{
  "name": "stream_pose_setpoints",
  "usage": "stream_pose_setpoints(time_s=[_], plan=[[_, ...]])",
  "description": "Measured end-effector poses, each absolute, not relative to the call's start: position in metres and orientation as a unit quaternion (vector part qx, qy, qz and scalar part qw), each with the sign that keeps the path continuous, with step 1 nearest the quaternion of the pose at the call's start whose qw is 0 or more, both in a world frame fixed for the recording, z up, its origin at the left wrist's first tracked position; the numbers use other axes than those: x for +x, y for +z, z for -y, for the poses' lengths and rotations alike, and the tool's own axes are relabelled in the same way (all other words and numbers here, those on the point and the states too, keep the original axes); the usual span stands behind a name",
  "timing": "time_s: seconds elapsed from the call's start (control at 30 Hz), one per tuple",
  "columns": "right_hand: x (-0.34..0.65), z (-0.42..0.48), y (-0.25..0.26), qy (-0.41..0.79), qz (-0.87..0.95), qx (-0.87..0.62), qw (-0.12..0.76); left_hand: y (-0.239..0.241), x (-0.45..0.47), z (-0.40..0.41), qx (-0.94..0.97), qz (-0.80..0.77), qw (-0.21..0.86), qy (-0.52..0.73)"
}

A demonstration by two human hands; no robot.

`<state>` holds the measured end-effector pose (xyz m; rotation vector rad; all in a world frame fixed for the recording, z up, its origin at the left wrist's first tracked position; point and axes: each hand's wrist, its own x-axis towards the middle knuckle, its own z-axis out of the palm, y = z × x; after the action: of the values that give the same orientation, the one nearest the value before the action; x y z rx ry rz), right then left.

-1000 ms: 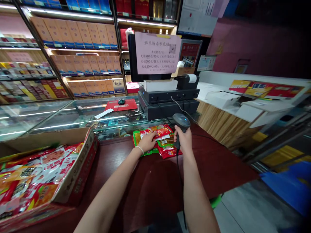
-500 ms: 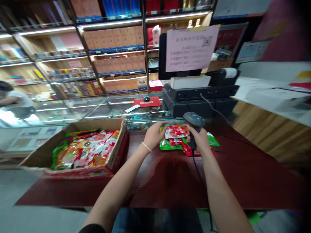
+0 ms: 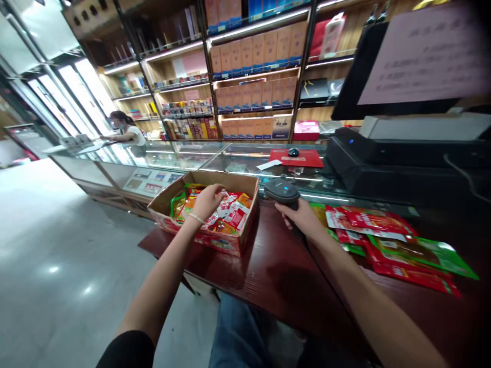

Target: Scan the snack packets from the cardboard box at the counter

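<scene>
My right hand (image 3: pixel 301 217) is wrapped round the handle of a black barcode scanner (image 3: pixel 282 190), which has a small blue light on top and a cable running down. My left hand (image 3: pixel 209 201), a pale bracelet at its wrist, is over the cardboard box (image 3: pixel 251 212), fingers apart and nothing seen in them. Red, white and green snack packets (image 3: pixel 235 212) fill the box just under those fingers. More snack packets (image 3: pixel 379 222) lie in a loose pile on the dark red table (image 3: pixel 268 266), right of the scanner.
A black checkout machine (image 3: pixel 383 163) with a paper sign (image 3: pixel 425 56) stands behind the pile. Beyond the table runs a glass counter (image 3: pixel 238 161) with a red mat (image 3: pixel 307 158) and a mouse. Another person (image 3: pixel 130 135) leans at its far left end. Shelves line the wall.
My left hand has left the packet pile and moved left to the box. My right hand has carried the scanner left, away from the pile. The view has turned left.
</scene>
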<state>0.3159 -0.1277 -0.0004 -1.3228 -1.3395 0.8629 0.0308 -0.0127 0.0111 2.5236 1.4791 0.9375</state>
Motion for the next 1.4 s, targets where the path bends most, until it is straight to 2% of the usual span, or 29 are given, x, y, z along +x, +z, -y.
stream_pose_setpoints(time_s=[0.2,0.37,0.5,0.6,0.7,0.8,0.93,1.03,1.2,1.4], plan=[[0.266,0.105,-0.015,0.366,0.596,-0.539,0.469,-0.012,-0.032,-0.011,0.836,-0.504,-0.024,0.214],[0.253,0.104,-0.017,0.375,0.595,-0.551,0.448,-0.032,-0.04,-0.031,0.897,-0.435,0.002,0.076],[0.255,0.108,-0.018,0.373,0.598,-0.551,0.446,-0.035,-0.038,-0.033,0.889,-0.458,0.018,0.014],[0.259,0.114,-0.019,0.373,0.595,-0.55,0.452,-0.025,-0.035,-0.027,0.852,-0.52,0.016,0.053],[0.265,0.123,-0.02,0.372,0.584,-0.547,0.471,-0.012,-0.03,-0.018,0.808,-0.553,0.046,0.199],[0.273,0.134,-0.019,0.376,0.561,-0.544,0.498,-0.002,-0.017,-0.007,0.757,-0.532,0.167,0.341],[0.287,0.15,-0.015,0.381,0.536,-0.546,0.519,0.006,0.022,0.016,0.657,-0.445,0.445,0.415],[0.302,0.165,-0.014,0.381,0.52,-0.551,0.531,0.013,0.061,0.041,0.557,-0.363,0.591,0.458],[0.335,0.198,-0.026,0.358,0.478,-0.563,0.571,0.019,0.13,0.087,0.458,-0.24,0.699,0.494],[0.374,0.234,-0.045,0.333,0.417,-0.597,0.599,-0.007,0.21,0.109,0.372,-0.224,0.776,0.457]])
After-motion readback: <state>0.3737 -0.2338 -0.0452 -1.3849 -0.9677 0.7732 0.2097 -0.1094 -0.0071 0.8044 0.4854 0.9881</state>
